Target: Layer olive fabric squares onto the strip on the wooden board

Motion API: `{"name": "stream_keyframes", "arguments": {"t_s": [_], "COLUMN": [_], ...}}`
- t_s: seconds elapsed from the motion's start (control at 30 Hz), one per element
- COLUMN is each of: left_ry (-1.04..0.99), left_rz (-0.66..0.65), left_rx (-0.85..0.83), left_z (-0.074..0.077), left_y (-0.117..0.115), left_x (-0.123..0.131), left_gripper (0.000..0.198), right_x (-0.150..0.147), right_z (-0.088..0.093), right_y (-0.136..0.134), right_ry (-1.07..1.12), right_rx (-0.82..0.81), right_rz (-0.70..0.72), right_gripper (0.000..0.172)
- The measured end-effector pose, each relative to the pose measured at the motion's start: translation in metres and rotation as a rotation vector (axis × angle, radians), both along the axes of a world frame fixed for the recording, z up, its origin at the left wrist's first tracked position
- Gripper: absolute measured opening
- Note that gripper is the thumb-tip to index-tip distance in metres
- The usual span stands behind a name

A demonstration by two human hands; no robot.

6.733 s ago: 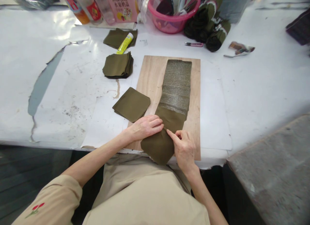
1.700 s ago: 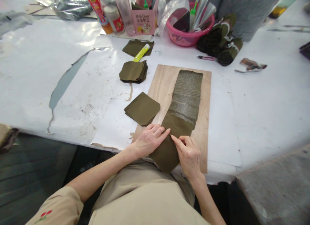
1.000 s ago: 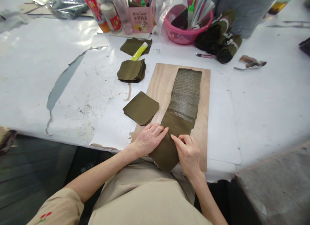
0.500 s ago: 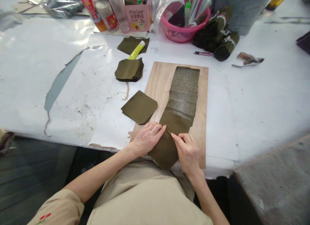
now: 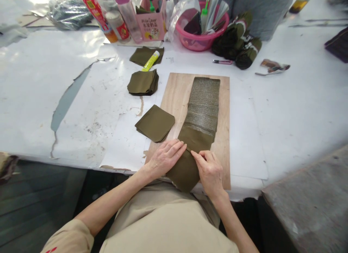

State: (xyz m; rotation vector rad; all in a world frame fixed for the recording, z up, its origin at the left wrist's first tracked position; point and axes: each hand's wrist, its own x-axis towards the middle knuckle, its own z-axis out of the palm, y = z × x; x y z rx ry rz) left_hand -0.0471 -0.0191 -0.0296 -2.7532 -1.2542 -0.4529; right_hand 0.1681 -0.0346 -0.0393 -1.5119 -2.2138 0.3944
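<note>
A long run of overlapped olive-green fabric squares [image 5: 202, 106] lies fanned along a wooden board [image 5: 175, 95]. My left hand [image 5: 164, 158] rests flat, fingers together and stretched out, on the nearest olive square [image 5: 185, 171] at the board's near end. My right hand [image 5: 210, 169] sits just right of it, with thumb and forefinger pinched at that square's upper edge. A small pile of olive squares [image 5: 154, 123] lies just left of the board, close to my left hand.
Another pile of squares [image 5: 143, 83] and a yellow glue stick [image 5: 150, 61] on more fabric lie farther back. A pink basin [image 5: 199, 40], bottles [image 5: 127, 15], dark fabric rolls [image 5: 239, 46] and small scissors [image 5: 223, 61] line the rear. A grey surface [image 5: 307, 205] adjoins at right.
Only the camera view has shifted slightly. Both hands stay on the nearest olive square at the board's near end, with the right fingers still pinched at its edge.
</note>
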Motion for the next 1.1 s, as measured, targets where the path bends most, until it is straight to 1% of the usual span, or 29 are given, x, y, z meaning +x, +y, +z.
{"name": "stream_keyframes", "arguments": {"t_s": [0.07, 0.1, 0.33, 0.47, 0.63, 0.73, 0.83, 0.97, 1.1], "left_ry": [0.047, 0.065, 0.056, 0.068, 0.131, 0.165, 0.197, 0.193, 0.189], "left_rz": [-0.065, -0.076, -0.062, -0.055, -0.074, -0.066, -0.087, -0.113, -0.117], "left_rx": [-0.022, -0.037, -0.079, -0.100, -0.086, -0.061, -0.036, -0.048, -0.062], "left_z": [0.003, 0.004, 0.003, 0.006, 0.010, 0.011, 0.011, 0.010, 0.011], "left_y": [0.002, 0.003, 0.006, 0.007, 0.009, 0.009, 0.010, 0.011, 0.011], "left_x": [0.001, 0.001, 0.002, 0.003, 0.005, 0.006, 0.007, 0.007, 0.006], "left_gripper": [0.034, 0.033, 0.031, 0.032, 0.034, 0.033, 0.032, 0.032, 0.035], "right_x": [0.000, 0.001, 0.008, 0.010, 0.012, 0.014, 0.016, 0.019, 0.022], "right_z": [0.000, 0.001, -0.002, -0.004, -0.004, -0.002, 0.000, 0.004, 0.002], "right_y": [0.000, 0.000, 0.000, 0.000, -0.002, -0.002, 0.000, 0.000, -0.002], "right_ry": [-0.003, -0.003, 0.017, 0.024, -0.011, -0.039, -0.049, -0.044, -0.051], "right_rx": [-0.019, -0.026, 0.021, 0.028, 0.060, 0.077, 0.088, 0.094, 0.087], "right_rz": [0.004, 0.007, 0.021, 0.036, 0.061, 0.081, 0.091, 0.095, 0.088], "right_gripper": [0.030, 0.030, 0.027, 0.027, 0.029, 0.029, 0.030, 0.029, 0.027]}}
